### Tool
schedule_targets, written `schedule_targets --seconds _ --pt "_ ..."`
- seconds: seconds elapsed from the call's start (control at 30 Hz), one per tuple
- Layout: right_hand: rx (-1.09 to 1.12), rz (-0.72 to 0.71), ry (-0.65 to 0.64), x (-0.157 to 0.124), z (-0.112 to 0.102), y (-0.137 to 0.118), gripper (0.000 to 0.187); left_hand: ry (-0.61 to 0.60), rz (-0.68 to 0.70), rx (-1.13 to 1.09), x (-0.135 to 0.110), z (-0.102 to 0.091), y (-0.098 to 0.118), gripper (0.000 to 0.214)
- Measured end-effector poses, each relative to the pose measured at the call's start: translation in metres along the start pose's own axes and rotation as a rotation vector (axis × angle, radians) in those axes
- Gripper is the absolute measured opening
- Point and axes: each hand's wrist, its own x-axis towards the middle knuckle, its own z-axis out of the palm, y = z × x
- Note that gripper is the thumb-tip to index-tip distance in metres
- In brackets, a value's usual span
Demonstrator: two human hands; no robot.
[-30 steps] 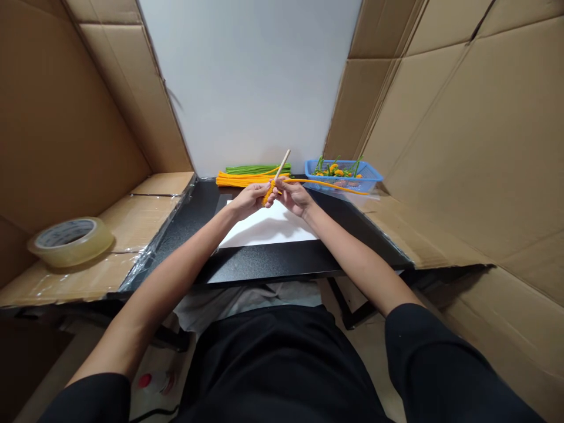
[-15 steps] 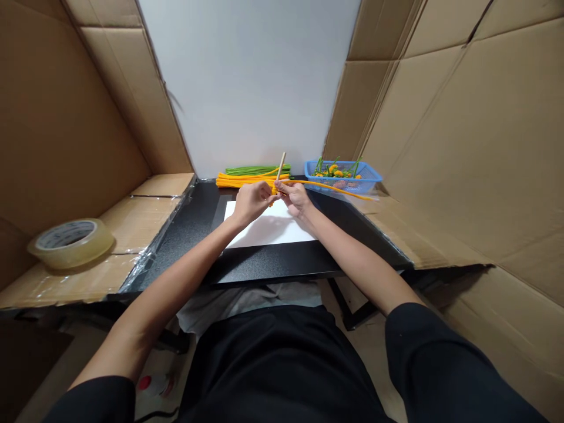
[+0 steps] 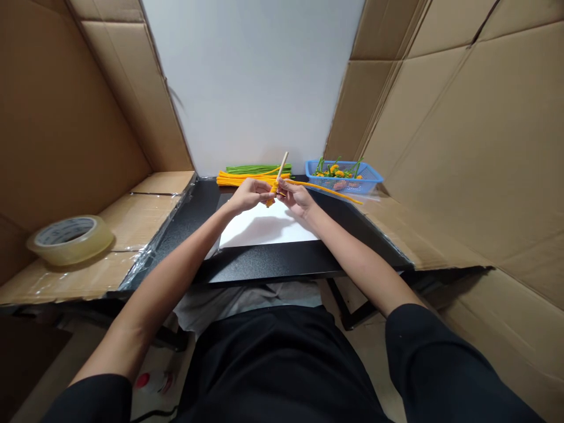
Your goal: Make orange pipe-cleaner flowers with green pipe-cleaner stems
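Over a white sheet [image 3: 264, 230] on the black table [image 3: 273, 261], my left hand [image 3: 249, 194] pinches a thin wooden stick [image 3: 281, 164] that points up and away. An orange pipe cleaner [image 3: 326, 189] is coiled round the stick's lower part, and its free tail runs off to the right. My right hand [image 3: 296, 197] is closed on that pipe cleaner right beside the stick. The two hands almost touch.
Bundles of orange pipe cleaners [image 3: 242, 178] and green pipe cleaners [image 3: 253, 169] lie at the table's far edge. A blue basket [image 3: 368, 174] with small orange and green pieces stands at the far right. A roll of clear tape [image 3: 68, 239] rests on cardboard at the left. Cardboard walls enclose both sides.
The stick has tipped a little between frames as my hands turn it. The orange tail on the right has swung slightly, and both hands have stayed over the white sheet.
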Motion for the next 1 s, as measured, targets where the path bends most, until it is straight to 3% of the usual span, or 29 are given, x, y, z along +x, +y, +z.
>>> schedule_targets --seconds 0.13,0.33,0.47,0.63,1.0 --pt "0.002 -0.044 -0.081 0.000 -0.003 -0.002 0.041 -0.122 -0.020 -0.115 -0.003 -0.004 0.009 0.024" --pt "-0.035 0.009 -0.166 0.003 -0.006 -0.002 0.036 -0.211 -0.005 -0.140 -0.005 -0.006 0.010 0.025" --pt "-0.062 0.001 -0.164 0.004 -0.008 -0.001 0.029 -0.211 0.020 -0.078 -0.005 -0.008 0.009 0.022" --pt "-0.094 0.000 -0.218 0.002 -0.008 -0.001 0.037 -0.221 0.072 0.023 -0.003 -0.011 0.007 0.023" --pt "-0.103 -0.059 -0.204 0.003 -0.007 0.000 0.046 -0.194 0.160 0.141 0.000 -0.015 0.002 0.032"
